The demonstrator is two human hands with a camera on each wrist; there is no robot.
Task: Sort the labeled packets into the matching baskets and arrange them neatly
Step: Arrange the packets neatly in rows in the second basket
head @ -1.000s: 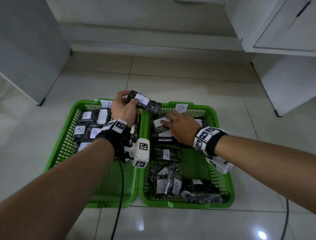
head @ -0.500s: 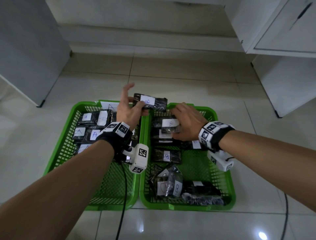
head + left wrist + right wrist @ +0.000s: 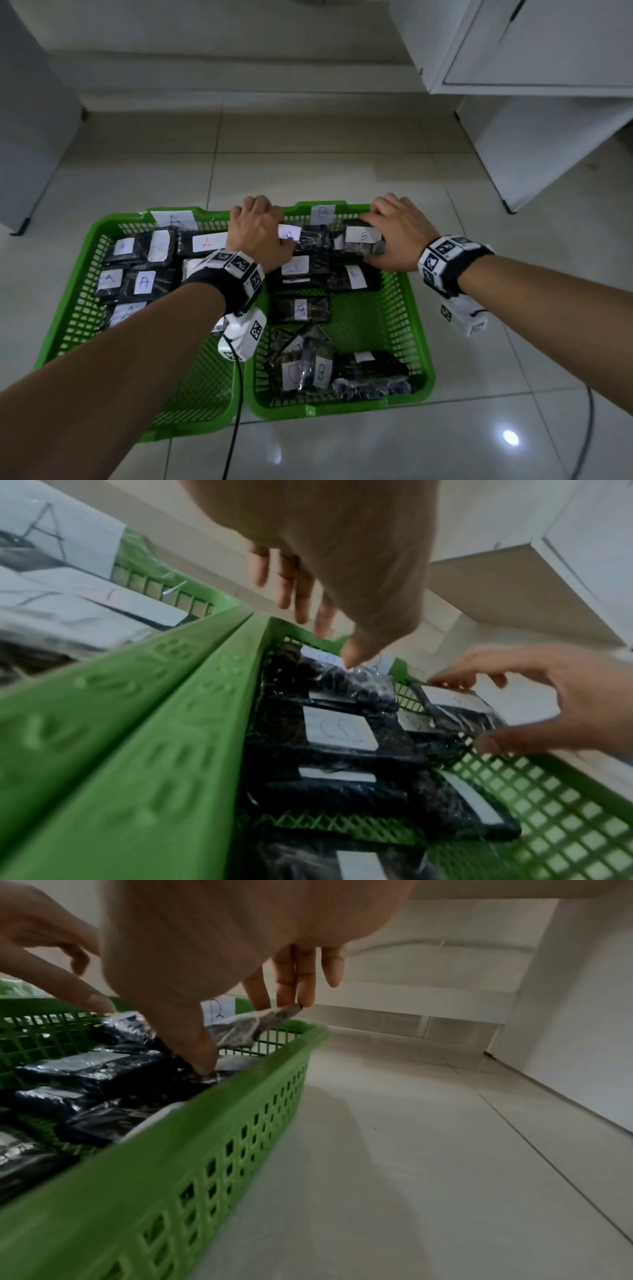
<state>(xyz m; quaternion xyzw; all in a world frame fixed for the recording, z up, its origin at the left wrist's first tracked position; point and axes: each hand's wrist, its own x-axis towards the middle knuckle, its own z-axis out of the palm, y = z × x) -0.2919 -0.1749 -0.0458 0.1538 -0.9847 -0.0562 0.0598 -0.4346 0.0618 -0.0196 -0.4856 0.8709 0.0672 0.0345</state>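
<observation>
Two green baskets sit side by side on the floor: the left basket (image 3: 68, 308) carries an A tag, the right basket (image 3: 421, 342) a B tag. Dark packets with white labels lie in both. My left hand (image 3: 260, 226) (image 3: 332, 637) reaches over the shared rim. Its thumb presses a B packet (image 3: 305, 236) (image 3: 342, 680) lying in the right basket's far left corner, and its fingers stay straight past the far wall. My right hand (image 3: 387, 233) (image 3: 245, 1037) pinches another B packet (image 3: 363, 238) (image 3: 240, 1031) between thumb and fingers at the far right, tilted up at its far end.
Several B packets lie jumbled at the right basket's near end (image 3: 318, 370). A white cabinet (image 3: 548, 137) stands at the right and a grey unit (image 3: 30, 120) at the left. A black cable (image 3: 236, 428) trails over the left basket's near rim. Tiled floor surrounds the baskets.
My left hand lowered its B packet from above the shared rim into the right basket's far left corner. My right hand moved to the far right and took hold of a B packet.
</observation>
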